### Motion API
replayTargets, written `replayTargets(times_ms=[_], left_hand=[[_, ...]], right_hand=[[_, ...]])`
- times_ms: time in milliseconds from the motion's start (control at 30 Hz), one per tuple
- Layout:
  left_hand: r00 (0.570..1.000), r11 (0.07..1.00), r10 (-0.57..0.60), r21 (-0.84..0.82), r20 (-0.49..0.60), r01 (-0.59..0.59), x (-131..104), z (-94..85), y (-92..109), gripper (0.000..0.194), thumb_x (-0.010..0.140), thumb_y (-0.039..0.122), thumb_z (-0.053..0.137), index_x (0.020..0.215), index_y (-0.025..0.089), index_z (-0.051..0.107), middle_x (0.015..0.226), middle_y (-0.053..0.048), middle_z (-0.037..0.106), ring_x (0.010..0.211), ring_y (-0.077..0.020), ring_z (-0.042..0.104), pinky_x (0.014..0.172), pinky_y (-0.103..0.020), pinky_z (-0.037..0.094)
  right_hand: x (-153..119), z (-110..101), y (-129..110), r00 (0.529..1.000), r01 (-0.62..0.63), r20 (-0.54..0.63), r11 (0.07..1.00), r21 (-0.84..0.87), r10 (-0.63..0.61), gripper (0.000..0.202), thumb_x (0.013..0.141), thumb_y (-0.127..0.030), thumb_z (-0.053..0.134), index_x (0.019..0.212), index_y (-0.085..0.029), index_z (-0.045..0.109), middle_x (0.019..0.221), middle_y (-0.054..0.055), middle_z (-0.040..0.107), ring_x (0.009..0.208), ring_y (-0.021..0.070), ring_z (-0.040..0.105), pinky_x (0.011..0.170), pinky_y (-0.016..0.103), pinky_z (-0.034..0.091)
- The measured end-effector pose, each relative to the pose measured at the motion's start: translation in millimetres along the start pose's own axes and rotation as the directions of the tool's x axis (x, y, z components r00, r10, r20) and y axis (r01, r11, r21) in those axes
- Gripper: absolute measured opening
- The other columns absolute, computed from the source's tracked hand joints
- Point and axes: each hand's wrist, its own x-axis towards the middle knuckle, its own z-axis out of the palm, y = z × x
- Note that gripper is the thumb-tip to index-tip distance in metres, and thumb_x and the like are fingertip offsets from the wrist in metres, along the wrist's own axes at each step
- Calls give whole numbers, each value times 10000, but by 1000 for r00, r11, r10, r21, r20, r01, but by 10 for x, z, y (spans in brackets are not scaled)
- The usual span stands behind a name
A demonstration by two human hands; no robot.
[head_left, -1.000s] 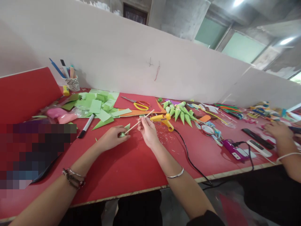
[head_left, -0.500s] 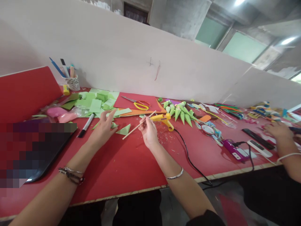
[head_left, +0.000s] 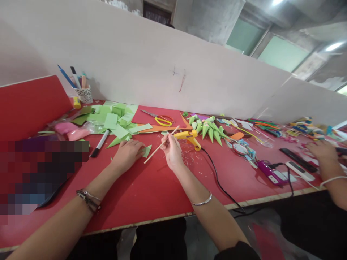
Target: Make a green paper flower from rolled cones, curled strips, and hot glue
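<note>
My right hand point(head_left: 172, 151) is closed on a thin wooden stick point(head_left: 155, 153), which slants from upper right to lower left over the red table. My left hand point(head_left: 128, 154) is palm down, low over the table, its fingers stretched over the left part of a small green paper piece point(head_left: 147, 151). Whether the fingertips pinch the paper cannot be made out. Just beyond the right hand lies a yellow hot glue gun point(head_left: 187, 135) with a black cord. Behind the left hand is a pile of cut green paper point(head_left: 111, 121).
Yellow-handled scissors point(head_left: 163, 121) rest on red paper at the back. Green paper cones point(head_left: 208, 130) lie right of the glue gun. A marker point(head_left: 100, 143) and a pen cup point(head_left: 83, 94) are at left. A purple power strip point(head_left: 271, 172) sits near another person's hand point(head_left: 322, 150).
My left hand has come down and to the right, from above the table onto the small green paper piece. My right hand and the stick have barely moved.
</note>
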Motion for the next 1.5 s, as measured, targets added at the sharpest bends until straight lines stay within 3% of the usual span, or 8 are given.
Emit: replayTargets(times_ms=[267,467,733,900,1000,1133,1267,1500], left_hand=[[997,962,-47,-268,55,60,2,62,14,155,789,268,442,796,158,551,706,-35,578,613,-161,519,561,-257,381],[998,926,8,-377,56,13,-80,74,176,247,757,223,495,994,155,514,769,-23,561,638,-137,525,598,-244,429],[988,937,112,-343,111,-68,-294,-25,176,204,819,319,441,786,159,564,797,-40,551,703,-158,529,657,-266,432],[999,967,19,-255,26,-12,-266,-114,-26,304,816,354,434,1040,170,527,994,-77,520,767,-162,550,704,-282,465],[996,996,68,-48,-59,-71,-155,-233,-242,319,808,242,405,1099,152,503,1084,-106,489,937,-200,526,855,-325,427],[995,987,98,131,4,-97,45,-351,-477,427,758,179,462,1185,195,468,1217,-111,453,1096,-271,434,915,-401,374],[962,974,91,178,258,-139,247,-347,-586,592,697,222,548,1264,187,384,1209,-112,500,1083,-265,456,876,-356,394],[932,971,116,157,342,-178,429,-347,-583,430,756,276,474,1162,135,468,1068,-117,582,950,-228,542,779,-289,410]], right_hand=[[-61,35,-17,994,31,109,995,-92,-21,299,812,-427,466,644,-183,427,552,-50,466,414,40,392,403,174,299],[-101,68,-19,975,29,221,987,-158,7,268,827,-413,456,757,-173,549,480,-70,402,349,15,232,346,163,138],[-88,87,-36,952,-31,300,996,-87,56,248,814,-372,454,763,-168,586,585,-38,452,399,16,255,390,180,169],[-85,57,0,934,-32,348,989,-148,82,205,758,-199,434,886,-186,593,657,-25,496,460,37,317,421,180,226],[-89,51,15,917,-37,383,978,-203,114,296,743,-165,411,993,-207,563,713,-15,542,506,55,381,466,189,301],[-85,49,20,904,-61,395,965,-254,161,281,766,-202,420,1017,-207,546,706,-18,548,517,63,429,486,197,337],[-63,23,13,906,-26,404,970,-242,125,258,780,-207,433,1009,-205,552,678,-27,540,499,56,428,480,191,326],[-75,4,-5,906,-11,408,969,-247,114,236,812,-244,443,1018,-217,554,694,-26,536,511,53,448,483,183,339]])
